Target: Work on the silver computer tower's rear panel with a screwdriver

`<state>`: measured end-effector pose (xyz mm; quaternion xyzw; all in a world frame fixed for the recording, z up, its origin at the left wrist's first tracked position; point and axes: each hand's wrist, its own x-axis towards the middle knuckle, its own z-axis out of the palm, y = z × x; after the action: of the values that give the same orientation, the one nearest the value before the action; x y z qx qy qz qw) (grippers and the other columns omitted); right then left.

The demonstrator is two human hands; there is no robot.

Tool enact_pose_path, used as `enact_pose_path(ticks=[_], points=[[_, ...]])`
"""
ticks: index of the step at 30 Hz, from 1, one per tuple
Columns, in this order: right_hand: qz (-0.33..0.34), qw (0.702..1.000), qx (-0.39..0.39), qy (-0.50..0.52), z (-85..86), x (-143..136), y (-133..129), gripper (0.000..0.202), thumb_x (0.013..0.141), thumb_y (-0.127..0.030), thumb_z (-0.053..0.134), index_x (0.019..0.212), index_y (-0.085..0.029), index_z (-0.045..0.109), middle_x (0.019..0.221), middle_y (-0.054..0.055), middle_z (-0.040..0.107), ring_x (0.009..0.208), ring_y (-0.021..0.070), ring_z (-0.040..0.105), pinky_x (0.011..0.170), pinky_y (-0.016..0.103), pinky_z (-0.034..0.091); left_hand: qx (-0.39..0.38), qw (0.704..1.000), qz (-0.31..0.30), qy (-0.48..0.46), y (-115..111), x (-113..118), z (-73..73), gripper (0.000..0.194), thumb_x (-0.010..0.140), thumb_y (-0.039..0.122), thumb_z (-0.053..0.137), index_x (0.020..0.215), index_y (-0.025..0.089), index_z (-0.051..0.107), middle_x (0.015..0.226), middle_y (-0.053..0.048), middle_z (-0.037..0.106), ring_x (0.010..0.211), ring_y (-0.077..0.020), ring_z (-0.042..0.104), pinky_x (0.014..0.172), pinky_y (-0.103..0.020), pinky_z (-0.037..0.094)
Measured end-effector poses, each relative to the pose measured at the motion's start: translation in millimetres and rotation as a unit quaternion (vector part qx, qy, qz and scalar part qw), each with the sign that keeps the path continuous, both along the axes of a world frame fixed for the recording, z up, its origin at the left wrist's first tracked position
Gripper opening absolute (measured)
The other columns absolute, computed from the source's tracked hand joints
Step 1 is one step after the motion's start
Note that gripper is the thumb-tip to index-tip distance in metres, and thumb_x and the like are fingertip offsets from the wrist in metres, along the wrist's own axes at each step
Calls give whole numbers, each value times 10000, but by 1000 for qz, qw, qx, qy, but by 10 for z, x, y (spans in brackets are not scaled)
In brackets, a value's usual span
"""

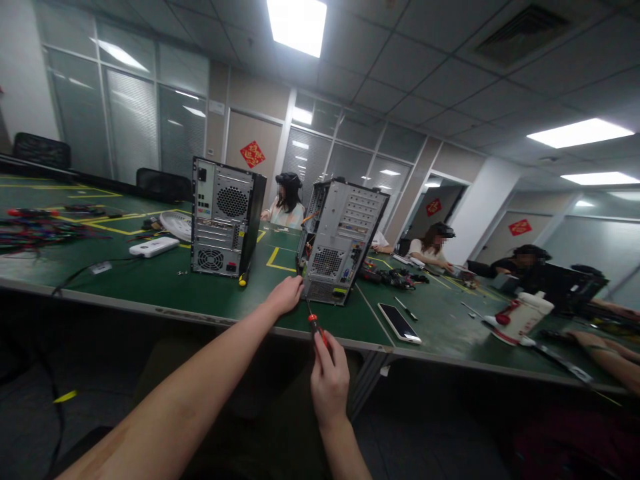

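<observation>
Far left, tangled wires [37,230] on the green table [135,283]; then a white power strip [154,247]; next, left tower [220,223], upright, yellow tool [243,280] by its lower right corner; my left hand [289,295] at the right tower [333,250], lower left edge; cannot tell whether those fingers grip anything; my right hand [331,380] below, fingers clamped on the screwdriver [314,321], shaft pointing up to that tower's bottom left corner, contact unclear; farther right, phone [399,323], then white cup [525,317].
</observation>
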<state>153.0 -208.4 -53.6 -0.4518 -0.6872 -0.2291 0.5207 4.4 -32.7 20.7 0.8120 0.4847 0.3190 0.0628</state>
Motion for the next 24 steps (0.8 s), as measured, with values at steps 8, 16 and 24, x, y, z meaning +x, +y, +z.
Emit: enact_pose_path(ticks=[8, 16, 24], points=[[-24, 997, -22, 65, 38, -40, -28, 293, 958, -336, 625, 1155, -127, 681, 960, 111, 718, 882, 199, 713, 804, 313, 594, 15, 1000, -3, 4, 37, 2, -40, 246, 1021, 337, 357, 1102, 206, 548, 1035, -105, 635, 995, -221, 623, 875, -329, 474], [-13, 1000, -5, 18, 7, -48, 0, 381, 992, -146, 486, 1332, -229, 637, 1267, 132, 636, 1181, 219, 630, 990, 398, 554, 18, 1000, -1, 2, 41, 4, -41, 246, 1020, 345, 354, 1089, 210, 548, 1022, -105, 634, 949, -227, 626, 823, -327, 477], [-10, 999, -6, 44, 63, -114, -39, 355, 983, -195, 521, 1324, -170, 615, 1204, 154, 651, 1103, 226, 663, 911, 365, 585, 11, 1000, 4, 1, 19, 9, -31, 256, 1021, 343, 345, 1088, 208, 552, 1025, -107, 638, 975, -226, 630, 855, -329, 480]])
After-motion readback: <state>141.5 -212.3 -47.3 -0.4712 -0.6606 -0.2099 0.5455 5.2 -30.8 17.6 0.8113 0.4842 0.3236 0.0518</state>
